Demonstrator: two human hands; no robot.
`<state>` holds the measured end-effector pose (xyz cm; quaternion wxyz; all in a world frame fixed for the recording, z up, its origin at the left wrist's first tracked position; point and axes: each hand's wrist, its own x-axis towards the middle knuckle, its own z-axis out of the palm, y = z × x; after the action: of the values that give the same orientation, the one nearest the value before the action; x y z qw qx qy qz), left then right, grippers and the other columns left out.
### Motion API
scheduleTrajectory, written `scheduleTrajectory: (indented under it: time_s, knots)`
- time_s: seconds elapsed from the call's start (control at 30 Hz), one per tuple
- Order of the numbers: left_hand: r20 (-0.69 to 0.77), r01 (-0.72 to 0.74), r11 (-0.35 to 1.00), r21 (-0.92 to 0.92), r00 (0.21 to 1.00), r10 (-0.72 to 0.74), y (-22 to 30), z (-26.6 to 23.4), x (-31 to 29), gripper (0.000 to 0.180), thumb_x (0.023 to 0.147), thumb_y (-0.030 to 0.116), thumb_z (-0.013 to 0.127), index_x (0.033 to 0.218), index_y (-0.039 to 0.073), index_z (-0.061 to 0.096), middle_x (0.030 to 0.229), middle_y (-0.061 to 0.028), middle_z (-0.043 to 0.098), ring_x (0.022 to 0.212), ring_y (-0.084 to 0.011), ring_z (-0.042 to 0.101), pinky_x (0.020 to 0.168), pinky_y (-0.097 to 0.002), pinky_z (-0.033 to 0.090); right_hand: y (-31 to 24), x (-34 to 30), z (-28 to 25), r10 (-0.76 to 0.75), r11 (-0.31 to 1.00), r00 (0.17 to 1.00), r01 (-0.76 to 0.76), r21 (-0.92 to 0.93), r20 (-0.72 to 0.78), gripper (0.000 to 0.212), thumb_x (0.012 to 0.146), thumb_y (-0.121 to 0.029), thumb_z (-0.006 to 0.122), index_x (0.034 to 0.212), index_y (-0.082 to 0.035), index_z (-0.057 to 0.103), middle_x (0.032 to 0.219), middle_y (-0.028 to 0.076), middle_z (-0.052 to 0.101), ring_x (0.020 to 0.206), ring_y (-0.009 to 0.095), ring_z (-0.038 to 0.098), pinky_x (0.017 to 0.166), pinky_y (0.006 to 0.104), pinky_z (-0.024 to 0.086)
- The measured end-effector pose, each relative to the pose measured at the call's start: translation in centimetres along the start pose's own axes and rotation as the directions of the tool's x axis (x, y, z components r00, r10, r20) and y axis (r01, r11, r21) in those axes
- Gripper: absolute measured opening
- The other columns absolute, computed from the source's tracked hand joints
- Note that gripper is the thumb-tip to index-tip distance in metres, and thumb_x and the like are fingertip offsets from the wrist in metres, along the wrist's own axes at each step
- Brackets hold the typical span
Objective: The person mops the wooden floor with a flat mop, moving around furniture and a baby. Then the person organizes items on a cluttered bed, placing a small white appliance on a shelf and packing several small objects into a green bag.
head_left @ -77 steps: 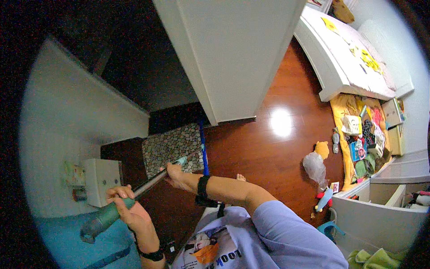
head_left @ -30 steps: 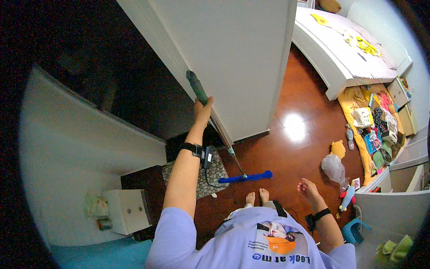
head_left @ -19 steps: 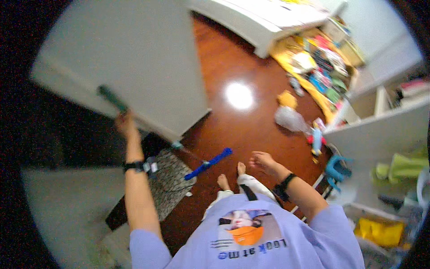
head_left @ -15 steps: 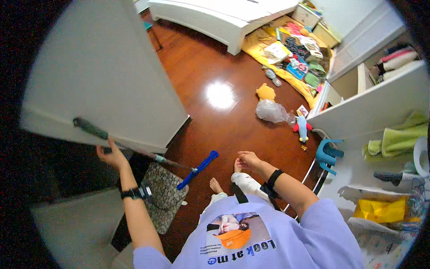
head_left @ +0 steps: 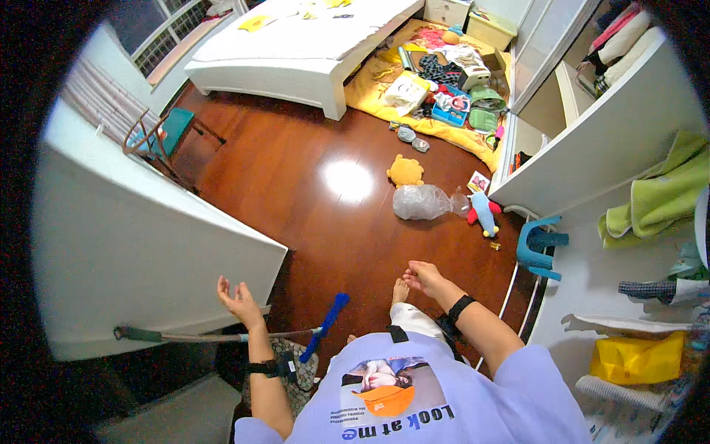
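My left hand (head_left: 238, 302) is raised beside the corner of the white wall (head_left: 163, 259), its fingers apart and nothing in them. Just below it, a mop with a blue head (head_left: 325, 327) and a long pale handle (head_left: 200, 338) leans along the wall, apart from my fingers. The handle ends in a grey-green grip (head_left: 138, 334). My right hand (head_left: 424, 277) hangs in front of me above my foot, empty, its fingers loosely bent. Part of a pebble-patterned mat (head_left: 305, 362) shows by my left forearm.
Ahead on the wooden floor lie an orange plush toy (head_left: 405, 171), a clear plastic bag (head_left: 423, 202) and a blue-and-red plush toy (head_left: 484, 213). A blue stool (head_left: 538, 248) is at right. Beyond are a white bed (head_left: 296, 44), a cluttered yellow mat (head_left: 473, 144) and a green chair (head_left: 176, 132).
I have moved forward past the wall corner; the window, chair and more of the bed have come into view. My left hand has come away from the mop handle and opened.
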<state>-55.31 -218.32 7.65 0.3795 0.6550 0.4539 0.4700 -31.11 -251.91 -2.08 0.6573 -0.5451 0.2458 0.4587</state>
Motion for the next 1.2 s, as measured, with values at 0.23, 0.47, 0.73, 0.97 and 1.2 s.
scheduleTrajectory:
  time_s: [0.23,0.47,0.73,0.97,1.2]
  knots:
    - [0.23,-0.075,0.995,-0.067,0.969,0.089,9.2,15.4,2.3,0.043,0.083,0.002,0.053,0.124,0.003,0.041,0.123,-0.0109,0.044,0.113,-0.0227,0.045,0.092,-0.0346,0.044,-10.3,3.4,-6.4,-0.13,0.944,0.989,0.145,0.295,-0.07,0.01,0.091,-0.014,0.053,0.09,-0.005,0.055,0.077,0.006,0.056,0.069,0.017,0.058,0.061,0.0267,0.053]
    - [0.404,-0.095,0.976,-0.196,0.899,0.169,13.7,27.0,6.4,0.042,0.083,-0.001,0.052,0.123,0.005,0.042,0.122,-0.0081,0.045,0.114,-0.0206,0.046,0.092,-0.033,0.042,-14.5,6.7,-8.3,-0.037,0.864,0.988,0.109,0.492,-0.153,0.01,0.09,-0.012,0.053,0.085,-0.003,0.055,0.074,0.005,0.055,0.068,0.015,0.056,0.061,0.0259,0.052]
    - [0.526,-0.176,0.967,-0.186,0.813,0.249,13.3,39.9,14.7,0.043,0.083,0.001,0.054,0.124,0.005,0.042,0.121,-0.0085,0.046,0.111,-0.0208,0.048,0.095,-0.033,0.039,-20.3,12.3,-8.4,-0.038,0.816,0.953,0.203,0.542,-0.3,0.01,0.09,-0.012,0.053,0.085,-0.004,0.055,0.074,0.004,0.055,0.069,0.015,0.057,0.062,0.0262,0.054]
    - [0.695,-0.053,0.968,-0.245,0.687,0.213,15.1,52.3,23.2,0.044,0.082,-0.001,0.055,0.123,0.004,0.042,0.116,-0.009,0.049,0.107,-0.0197,0.049,0.093,-0.032,0.04,-26.7,18.6,-3.4,0.028,0.671,0.935,0.244,0.7,-0.354,0.008,0.089,-0.009,0.052,0.083,-0.005,0.053,0.073,0.006,0.057,0.067,0.018,0.058,0.062,0.0287,0.055]
    - [0.813,-0.115,0.955,-0.272,0.505,0.292,18.9,66.2,26.7,0.046,0.083,0.0,0.054,0.126,0.006,0.039,0.116,-0.0104,0.049,0.106,-0.0213,0.05,0.092,-0.0328,0.042,-35.0,23.9,1.2,-0.063,0.489,0.947,0.304,0.818,-0.314,0.006,0.083,-0.005,0.059,0.08,-0.002,0.054,0.074,0.006,0.057,0.069,0.016,0.058,0.063,0.0254,0.053]
